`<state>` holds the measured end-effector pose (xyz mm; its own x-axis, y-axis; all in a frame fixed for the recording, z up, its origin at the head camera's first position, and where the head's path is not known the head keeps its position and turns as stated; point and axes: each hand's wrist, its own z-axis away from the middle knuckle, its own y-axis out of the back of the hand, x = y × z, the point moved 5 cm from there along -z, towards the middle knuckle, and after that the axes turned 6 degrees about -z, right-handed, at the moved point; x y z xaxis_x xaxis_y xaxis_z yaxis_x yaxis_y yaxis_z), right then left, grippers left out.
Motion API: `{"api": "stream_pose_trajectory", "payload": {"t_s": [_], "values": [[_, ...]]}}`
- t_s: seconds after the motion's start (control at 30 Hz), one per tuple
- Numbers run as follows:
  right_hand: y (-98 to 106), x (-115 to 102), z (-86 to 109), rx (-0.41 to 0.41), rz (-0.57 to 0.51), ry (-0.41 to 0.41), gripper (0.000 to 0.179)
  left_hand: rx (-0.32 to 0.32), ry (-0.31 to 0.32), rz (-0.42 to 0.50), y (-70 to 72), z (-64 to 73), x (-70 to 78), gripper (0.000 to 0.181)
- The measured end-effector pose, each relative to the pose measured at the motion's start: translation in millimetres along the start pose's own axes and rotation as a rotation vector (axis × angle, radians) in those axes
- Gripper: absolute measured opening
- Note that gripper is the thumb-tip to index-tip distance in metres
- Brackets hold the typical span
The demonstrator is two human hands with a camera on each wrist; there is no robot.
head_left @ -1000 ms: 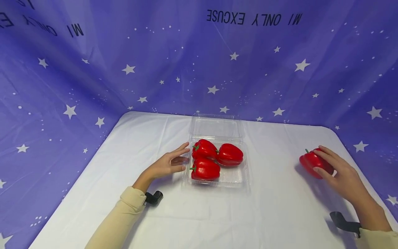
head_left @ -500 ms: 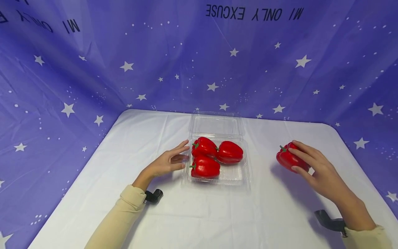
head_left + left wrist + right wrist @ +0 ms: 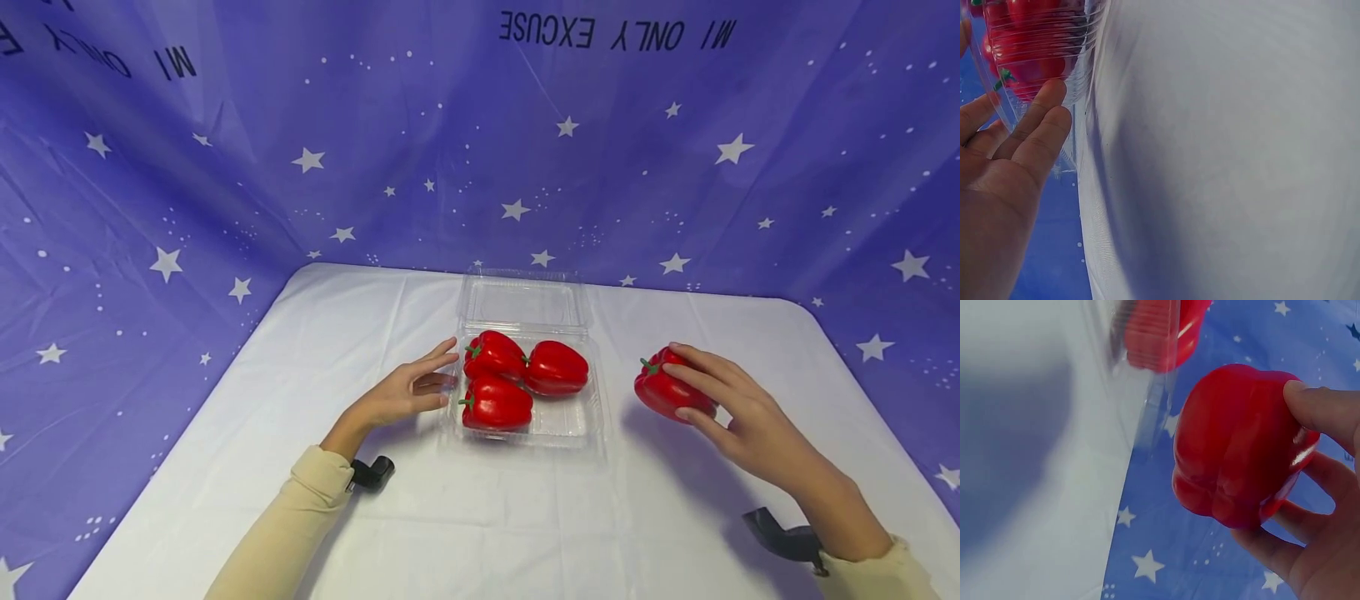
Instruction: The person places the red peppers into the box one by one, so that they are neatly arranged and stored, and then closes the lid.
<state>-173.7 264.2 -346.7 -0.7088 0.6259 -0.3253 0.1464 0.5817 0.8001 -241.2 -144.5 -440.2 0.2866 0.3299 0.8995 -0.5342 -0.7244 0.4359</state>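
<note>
The right hand (image 3: 753, 423) gripped a pepper (image 3: 660, 392), likely light, firm, slick, best held mid-body; the left hand (image 3: 396, 396) lay relaxed by the box (image 3: 562, 421).

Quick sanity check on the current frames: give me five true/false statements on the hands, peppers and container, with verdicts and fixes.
1. The right hand holds a red bell pepper. True.
2. The clear plastic clamshell container has four peppers in its base. False: it has three peppers.
3. The container's lid is open. True.
4. The left hand grips a pepper. False: it holds none and is beside the container.
5. The tablecloth is white. True.
</note>
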Motion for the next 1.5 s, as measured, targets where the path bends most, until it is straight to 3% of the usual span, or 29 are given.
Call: {"api": "stream_pose_trajectory", "payload": {"t_s": [0.1,0.27,0.5,0.77,0.93,1.03,1.5], "values": [[-4,-6,-4.8,-0.013,-0.007,0.013,0.076,-0.002,-0.002,0.006,-0.3,0.8,0.1,0.068],[-10,-14,-15.3,-0.037,-0.033,0.026,0.052,-0.007,-0.013,0.004,0.8,-0.6,1.6,0.068],[-25,-33,-34.5,-0.037,-0.074,0.142,0.059,-0.003,-0.012,0.012,0.9,0.8,1.2,0.068],[-52,-40,-44.6,-0.122,-0.11,0.165,0.048,-0.001,-0.03,-0.006,1.6,1.0,1.8,0.067],[-66,-44,-46.1,-0.165,-0.139,0.176,0.064,-0.003,-0.03,0.0,0.3,-1.0,1.8,0.068],[-73,-45,-47.4,-0.192,-0.141,0.173,0.063,-0.003,-0.023,-0.005,-0.2,-1.5,0.7,0.068],[-83,-50,-51.0,-0.212,-0.11,0.203,0.064,-0.001,-0.002,0.0,-0.5,-2.1,-1.0,0.068]]}}
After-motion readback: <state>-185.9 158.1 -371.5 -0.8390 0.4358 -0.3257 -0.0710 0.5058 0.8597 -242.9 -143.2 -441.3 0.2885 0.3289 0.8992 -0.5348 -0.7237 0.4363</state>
